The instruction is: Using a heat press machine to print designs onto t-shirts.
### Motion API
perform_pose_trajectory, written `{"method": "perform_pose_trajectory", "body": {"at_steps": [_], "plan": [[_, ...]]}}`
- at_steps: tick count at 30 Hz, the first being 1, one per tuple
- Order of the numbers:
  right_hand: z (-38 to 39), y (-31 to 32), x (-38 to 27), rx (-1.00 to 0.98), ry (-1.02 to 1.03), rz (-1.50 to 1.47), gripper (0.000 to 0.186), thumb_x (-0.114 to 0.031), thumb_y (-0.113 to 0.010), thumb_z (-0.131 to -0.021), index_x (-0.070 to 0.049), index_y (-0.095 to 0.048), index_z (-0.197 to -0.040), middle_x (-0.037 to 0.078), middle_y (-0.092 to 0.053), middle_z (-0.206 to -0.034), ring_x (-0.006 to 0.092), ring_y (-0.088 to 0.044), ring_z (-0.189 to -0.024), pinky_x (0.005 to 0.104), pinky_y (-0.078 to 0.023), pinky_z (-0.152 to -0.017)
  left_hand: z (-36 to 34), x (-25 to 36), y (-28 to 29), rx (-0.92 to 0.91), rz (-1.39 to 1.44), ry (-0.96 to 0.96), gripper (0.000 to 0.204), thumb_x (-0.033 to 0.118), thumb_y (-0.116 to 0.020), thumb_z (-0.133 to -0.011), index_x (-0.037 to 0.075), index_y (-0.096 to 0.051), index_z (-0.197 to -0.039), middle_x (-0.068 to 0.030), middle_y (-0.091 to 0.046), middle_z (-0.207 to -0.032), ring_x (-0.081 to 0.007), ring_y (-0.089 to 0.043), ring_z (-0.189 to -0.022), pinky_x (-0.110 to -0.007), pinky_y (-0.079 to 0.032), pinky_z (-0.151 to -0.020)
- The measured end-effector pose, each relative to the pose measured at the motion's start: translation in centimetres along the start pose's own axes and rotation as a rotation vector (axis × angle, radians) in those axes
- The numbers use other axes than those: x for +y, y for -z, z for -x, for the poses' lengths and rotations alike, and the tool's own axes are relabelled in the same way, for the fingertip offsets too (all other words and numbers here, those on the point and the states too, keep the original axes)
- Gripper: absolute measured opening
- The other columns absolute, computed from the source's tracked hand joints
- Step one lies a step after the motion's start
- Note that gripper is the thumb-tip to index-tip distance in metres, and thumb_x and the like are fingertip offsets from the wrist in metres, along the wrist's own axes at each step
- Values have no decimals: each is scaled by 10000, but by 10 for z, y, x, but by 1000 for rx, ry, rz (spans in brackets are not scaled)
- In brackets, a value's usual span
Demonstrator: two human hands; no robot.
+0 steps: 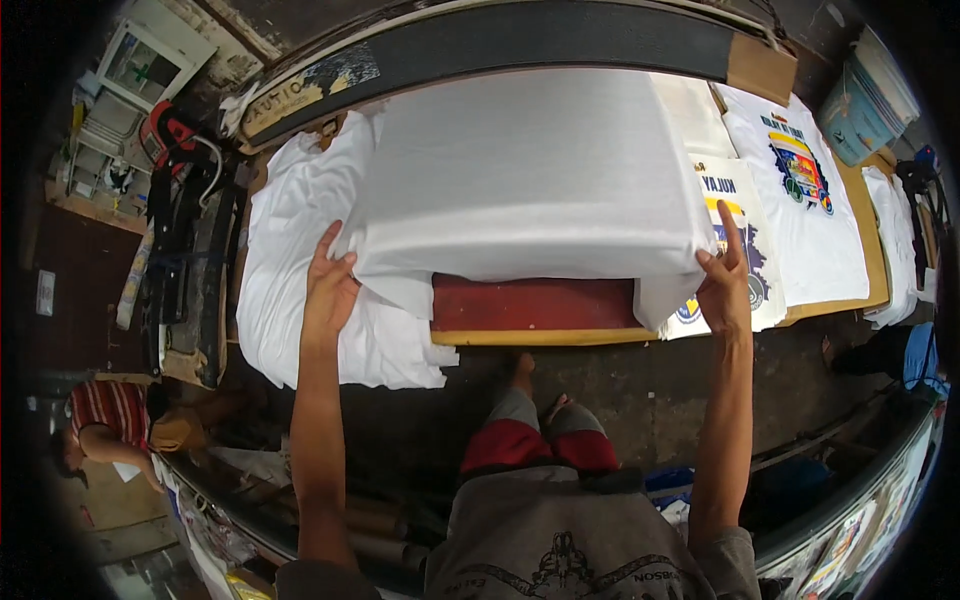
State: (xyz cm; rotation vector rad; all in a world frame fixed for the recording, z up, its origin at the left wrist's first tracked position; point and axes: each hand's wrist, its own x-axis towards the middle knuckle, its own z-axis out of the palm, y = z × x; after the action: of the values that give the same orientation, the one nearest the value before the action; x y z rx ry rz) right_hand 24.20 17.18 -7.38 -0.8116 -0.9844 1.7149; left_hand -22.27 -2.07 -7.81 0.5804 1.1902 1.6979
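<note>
A plain white cloth (520,190), smooth on top, spreads over the red board (530,303) in front of me. Its near edge hangs in two loose flaps, and the board's front shows between them. My left hand (330,280) pinches the cloth at its near left corner, fingers closed. At the near right corner my right hand (727,280) grips it between thumb and fingers, with the index finger pointing up. A heap of crumpled white shirts (295,230) lies just left of the board. Beside my right hand is a sheet with a colourful print (745,240).
A printed white T-shirt (840,240) lies farther right, near a stack of plastic buckets (865,105). A long dark beam (560,40) runs along the far side. Another person in a striped top (110,415) is at the lower left. Behind me stands another table (850,520).
</note>
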Motion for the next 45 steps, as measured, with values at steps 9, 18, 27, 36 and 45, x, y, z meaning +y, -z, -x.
{"method": "perform_pose_trajectory", "body": {"at_steps": [9,18,27,36,45], "plan": [[13,-11,-27,105,40,203,761,84,-654,-788,-57,-336,-1465,270,-595,-1188,262,-642,-1025,380,-529,-890,17,29,-13,99,-232,-55,638,-103,-533,-887,40,-281,-1454,-195,-497,-1265,-222,-578,-1108,-347,-496,-976],[11,-9,-19,121,43,215,747,79,-632,-801,-67,-332,-1469,268,-565,-1235,251,-626,-1050,386,-512,-911,18,27,-7,105,-227,2,627,-118,-538,-877,66,-323,-1437,-167,-460,-1264,-217,-553,-1114,-319,-475,-970],[23,6,0,202,24,669,487,-239,-625,-931,-2,-514,-1342,132,-580,-1286,194,-548,-1131,314,-436,-961,19,11,-24,196,-608,-7,424,197,-520,-981,6,-476,-1357,-131,-514,-1340,-224,-485,-1219,-326,-388,-1012],[48,62,13,312,-21,649,407,-231,-607,-929,45,-582,-1227,177,-638,-1183,217,-577,-1124,315,-434,-954,63,-42,0,421,-628,-203,335,85,-487,-950,-48,-535,-1254,-152,-586,-1240,-242,-542,-1170,-331,-392,-1012],[2,107,87,166,225,1439,461,-331,-659,-809,-8,-611,-1134,304,-537,-1232,467,-483,-1170,518,-462,-892,151,-121,-78,477,-957,-174,203,-49,-488,-856,-7,-641,-982,-87,-659,-963,-161,-599,-884,-288,-461,-771]]}}
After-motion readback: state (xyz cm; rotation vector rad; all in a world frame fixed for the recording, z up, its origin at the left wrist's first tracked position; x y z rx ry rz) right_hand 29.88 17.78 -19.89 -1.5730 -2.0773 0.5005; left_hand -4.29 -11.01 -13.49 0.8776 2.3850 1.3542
